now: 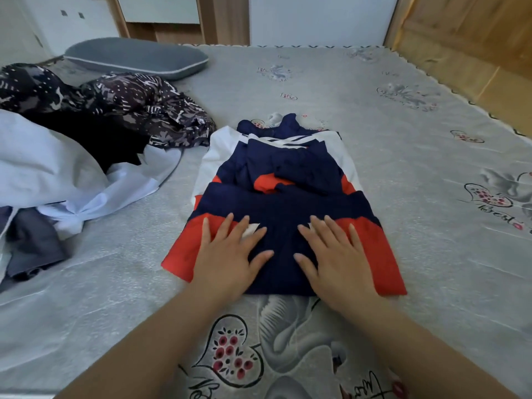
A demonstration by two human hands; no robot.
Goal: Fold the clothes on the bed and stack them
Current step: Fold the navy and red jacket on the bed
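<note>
**Flattening the jacket before its next fold**

Both hands lay flat on the near hem of the navy, red and white jacket [283, 203], mid-bed, toward the near edge. Left hand [227, 254] and right hand [331, 254]: fingers straight, spread, pressing cloth, gripping nothing. Advice: smooth outward from the middle, then fold hem toward collar. Unfolded pile [86, 133] waited by the bed's [403, 139] left edge; pillow [135, 57] at far-left corner.

You see a grey pillow [135, 57] at the far left, and a wooden door [466, 38] at the far right.
</note>
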